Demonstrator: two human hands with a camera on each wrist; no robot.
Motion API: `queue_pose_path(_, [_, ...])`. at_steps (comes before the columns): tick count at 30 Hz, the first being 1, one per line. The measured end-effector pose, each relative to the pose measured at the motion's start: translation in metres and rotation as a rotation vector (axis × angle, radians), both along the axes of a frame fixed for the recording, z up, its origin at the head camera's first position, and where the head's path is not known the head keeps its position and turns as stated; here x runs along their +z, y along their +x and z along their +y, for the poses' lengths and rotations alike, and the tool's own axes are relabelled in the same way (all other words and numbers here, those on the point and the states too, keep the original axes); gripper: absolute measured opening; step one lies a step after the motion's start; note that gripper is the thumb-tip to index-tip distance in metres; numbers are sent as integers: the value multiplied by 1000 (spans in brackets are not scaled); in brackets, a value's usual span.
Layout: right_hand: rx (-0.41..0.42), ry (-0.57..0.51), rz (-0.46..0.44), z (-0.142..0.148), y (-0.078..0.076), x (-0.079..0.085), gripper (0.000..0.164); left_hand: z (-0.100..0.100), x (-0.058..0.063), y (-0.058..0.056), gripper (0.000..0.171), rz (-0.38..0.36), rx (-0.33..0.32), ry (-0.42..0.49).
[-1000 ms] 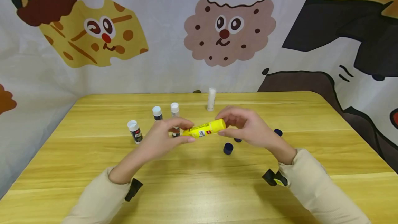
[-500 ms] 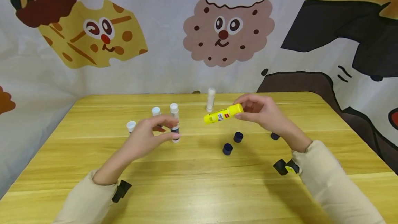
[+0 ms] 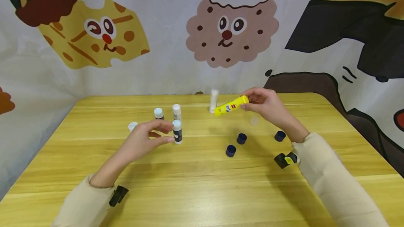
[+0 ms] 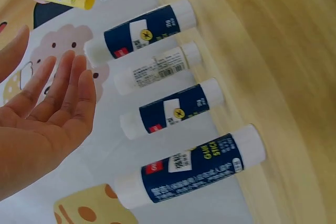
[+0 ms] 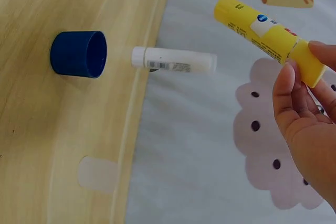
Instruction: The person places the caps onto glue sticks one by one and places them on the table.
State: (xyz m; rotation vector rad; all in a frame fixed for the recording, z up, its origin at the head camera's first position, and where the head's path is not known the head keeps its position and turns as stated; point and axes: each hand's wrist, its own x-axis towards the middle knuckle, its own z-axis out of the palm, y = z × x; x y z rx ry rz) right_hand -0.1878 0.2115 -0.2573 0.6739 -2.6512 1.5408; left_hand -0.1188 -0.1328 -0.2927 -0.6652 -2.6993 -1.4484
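Note:
My right hand [image 3: 266, 106] pinches a yellow glue stick [image 3: 231, 106] at its capped end and holds it tilted above the table. In the right wrist view, thumb and fingers close round that yellow end. My left hand [image 3: 142, 141] holds nothing; its fingers are loosely extended in the left wrist view. Closest to its fingertips in the head view is a navy-and-white glue stick [image 3: 177, 135], standing upright. Behind that stands a white glue stick [image 3: 177, 109], with another navy one [image 3: 159, 114] to its left. A further stick [image 3: 133, 126] is mostly hidden by the left hand.
At the back of the table [image 3: 202, 192] stands a white glue stick [image 3: 213, 99], close behind the yellow one. Navy caps [image 3: 231, 151] sit at centre right, one farther right [image 3: 280, 136]. A translucent cap [image 3: 254, 121] is below the right hand. A printed curtain [image 3: 157, 76] hangs behind.
Both hands were on the yellow glue stick; the left hand has let go and drawn back left. The right hand has carried it right and farther back, uncovering the translucent cap.

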Motion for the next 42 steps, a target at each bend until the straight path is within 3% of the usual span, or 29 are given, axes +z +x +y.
queue_pose_path(7, [-63,51,-1,-2,-18,-9,26,-3,-5,-3,31,-38,18,-27])
queue_pose_path(26, [-149,191,-58,-11,-58,-28,30,-8,-14,-11,33,-49,24,-56])
queue_pose_path(35, [-208,228,-66,-12,-69,-37,32,-9,-13,-10,37,-59,23,-56])
queue_pose_path(42, [-233,241,-70,-13,-74,-42,32,-9,-18,-13,38,-88,49,-81])
